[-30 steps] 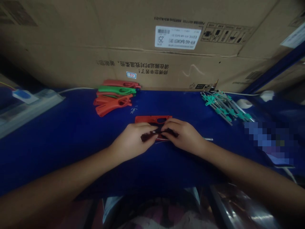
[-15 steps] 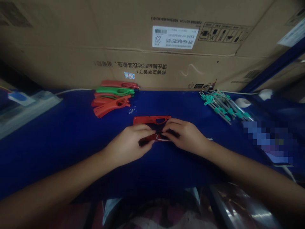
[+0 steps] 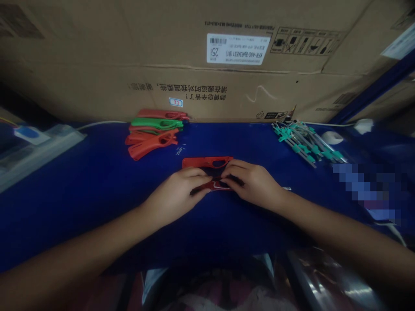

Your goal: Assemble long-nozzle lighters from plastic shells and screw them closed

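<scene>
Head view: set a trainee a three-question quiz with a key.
1. Which lie beside the red-orange and green plastic handle shells: a) small silvery pins, b) yellow sponges, c) white cups?
2. True or false: slim grey rods with teal plastic fittings lie on the right hand's side.
3. Fill in: between the left hand and the right, a (blank) strand shows on the dark red plastic shell.
Key: 1 a; 2 true; 3 white.

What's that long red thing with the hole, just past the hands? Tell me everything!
The long, red, plastic-looking shell with an oval opening lies crosswise on the flat dark blue tabletop. Its opening sits toward its right end, and blue shows through. The person's bare right hand overlaps that end in view; whether they touch, I can't tell.
</scene>
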`<state>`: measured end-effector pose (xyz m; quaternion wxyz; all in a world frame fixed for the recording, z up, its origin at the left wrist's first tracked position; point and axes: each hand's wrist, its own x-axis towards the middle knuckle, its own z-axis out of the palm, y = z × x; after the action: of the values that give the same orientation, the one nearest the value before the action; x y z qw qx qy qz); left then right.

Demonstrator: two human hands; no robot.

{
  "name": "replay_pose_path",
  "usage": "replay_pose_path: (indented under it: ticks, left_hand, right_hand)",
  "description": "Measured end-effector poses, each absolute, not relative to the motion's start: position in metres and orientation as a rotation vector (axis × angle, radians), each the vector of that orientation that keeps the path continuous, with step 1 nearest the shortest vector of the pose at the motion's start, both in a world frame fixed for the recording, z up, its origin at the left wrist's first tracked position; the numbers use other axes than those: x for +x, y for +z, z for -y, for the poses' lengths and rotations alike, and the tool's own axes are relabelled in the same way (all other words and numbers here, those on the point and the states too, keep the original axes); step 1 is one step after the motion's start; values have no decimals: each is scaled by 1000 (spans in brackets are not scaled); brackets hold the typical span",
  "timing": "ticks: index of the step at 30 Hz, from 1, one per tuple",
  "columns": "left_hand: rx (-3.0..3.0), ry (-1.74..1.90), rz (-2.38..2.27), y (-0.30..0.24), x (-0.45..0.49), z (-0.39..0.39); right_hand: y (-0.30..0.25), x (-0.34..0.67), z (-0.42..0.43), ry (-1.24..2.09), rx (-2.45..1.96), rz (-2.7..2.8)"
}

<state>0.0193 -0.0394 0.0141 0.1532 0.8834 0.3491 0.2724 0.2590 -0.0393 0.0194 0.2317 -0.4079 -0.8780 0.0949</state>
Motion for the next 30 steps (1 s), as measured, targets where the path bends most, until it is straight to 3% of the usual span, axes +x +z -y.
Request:
replay_pose_path:
  ticks: [10,30]
  left_hand:
    - [2537,778,-975,12,22,38]
    - [2631,689,-971,14,22,41]
  right_hand:
    - [20,259,39,145,-1152,2445]
    - [19,258,38,284,-1151,2478]
